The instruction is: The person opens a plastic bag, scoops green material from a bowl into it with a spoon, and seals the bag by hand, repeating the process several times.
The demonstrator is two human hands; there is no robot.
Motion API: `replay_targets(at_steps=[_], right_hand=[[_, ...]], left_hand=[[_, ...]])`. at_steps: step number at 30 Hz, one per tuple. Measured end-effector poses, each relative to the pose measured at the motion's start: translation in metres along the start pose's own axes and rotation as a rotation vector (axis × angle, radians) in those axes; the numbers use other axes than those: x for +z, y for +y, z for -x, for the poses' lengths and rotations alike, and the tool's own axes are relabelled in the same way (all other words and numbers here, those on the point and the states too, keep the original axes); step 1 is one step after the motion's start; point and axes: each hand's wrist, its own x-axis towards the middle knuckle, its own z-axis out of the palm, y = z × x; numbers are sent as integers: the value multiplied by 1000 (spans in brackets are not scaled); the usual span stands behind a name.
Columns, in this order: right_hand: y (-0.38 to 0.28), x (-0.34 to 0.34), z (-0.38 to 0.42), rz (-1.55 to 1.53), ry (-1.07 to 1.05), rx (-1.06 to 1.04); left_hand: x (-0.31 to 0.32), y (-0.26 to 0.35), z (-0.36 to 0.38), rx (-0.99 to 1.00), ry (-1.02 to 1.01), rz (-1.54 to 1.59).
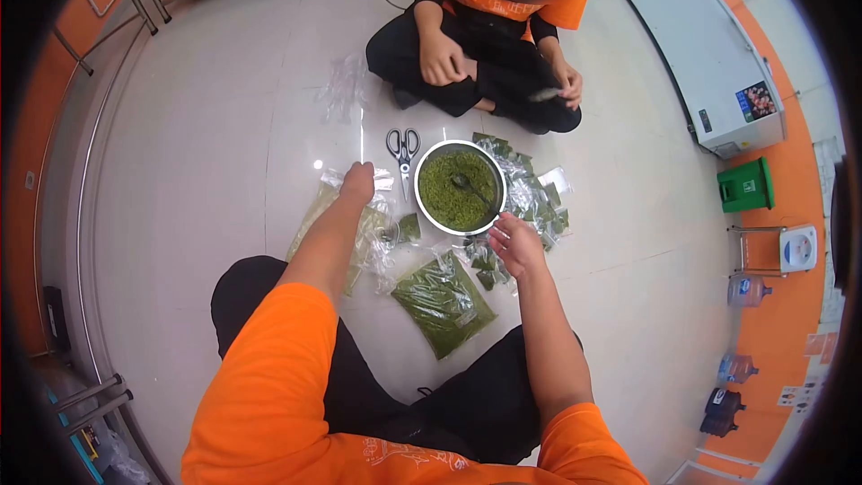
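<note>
A steel bowl (pixel 422 207) of chopped green filling stands on the floor in front of me. A dark spoon (pixel 461 181) rests in it, handle slanting over the near right rim. My right hand (pixel 514 242) is beside that rim, palm turned up and fingers apart, fingertips right at the handle's end. Over the clear plastic bags (pixel 368 233) on the left, my left hand (pixel 359 181) is closed, its fingers curled under; I cannot tell what is in them. Scissors (pixel 403 154) lie between that hand and the bowl. Closer to me is a flat plastic bag of green contents (pixel 444 304).
Several small green packets (pixel 534 202) in clear plastic lie right of the bowl. Across from me a person (pixel 498 9) sits cross-legged, holding a small thing in one hand. More clear plastic (pixel 344 88) lies at far left. A white freezer (pixel 700 45) and green bin (pixel 745 185) stand at right.
</note>
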Motion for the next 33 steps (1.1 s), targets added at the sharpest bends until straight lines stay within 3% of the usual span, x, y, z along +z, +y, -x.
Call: replay_targets(at_steps=[7, 12, 16, 17, 20, 24, 28, 32, 33], right_hand=[[-11, -6, -10, -3, -26, -18], [-11, 20, -28, -22, -90, -40], [3, 62, -29, 90, -220, -50], [5, 67, -31, 133, -239, -61], [22, 87, -29, 251, -360, -136], [51, 106, -25, 594, -472, -427], [64, 108, -26, 1000, -605, -607], [65, 104, -19, 1135, -655, -586], [65, 105, -18, 1047, -646, -557]], left_hand=[[-45, 29, 17, 90, -165, -177], [-78, 25, 28, 264, -349, -212], [-114, 17, 61, 323, -404, -166], [-123, 17, 70, 430, -365, -272], [-140, 21, 87, 361, -448, -279], [-171, 61, 117, 173, -324, -348], [-166, 60, 128, 58, -309, -379], [-161, 47, 122, 39, -348, -331], [-163, 47, 120, 34, -352, -280]])
